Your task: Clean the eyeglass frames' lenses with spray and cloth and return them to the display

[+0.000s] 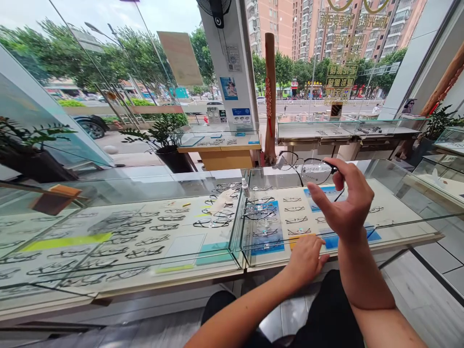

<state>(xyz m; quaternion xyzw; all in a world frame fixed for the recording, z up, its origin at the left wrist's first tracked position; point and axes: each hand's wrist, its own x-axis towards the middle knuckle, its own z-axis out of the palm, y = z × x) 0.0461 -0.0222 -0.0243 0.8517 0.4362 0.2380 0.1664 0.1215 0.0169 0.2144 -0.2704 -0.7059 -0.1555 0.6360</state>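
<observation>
Raised above the glass display counter (398, 197), my right hand (350, 198) pinches a pair of thin dark-rimmed eyeglasses (316, 170) near one hinge, between thumb and fingers. The clear lenses face the window, and one carries faint print. My left hand (306, 258) rests at the counter's front edge, below the eyeglasses. Its fingers are loosely bent with the thumb apart, and nothing shows in them. Beneath the glass by my hands lie rows of eyeglasses and blue cards (268, 227). A small white spray bottle (245, 187) stands behind them, beside a pale crumpled cloth (222, 200).
Another glass case with many eyeglasses (163, 227) extends left. A brown box-like object (56, 199) sits at its far left. Beyond are a smaller display case (224, 145), a wooden post (270, 96), potted plants (168, 150) and large windows. Tiled floor (427, 290) lies right.
</observation>
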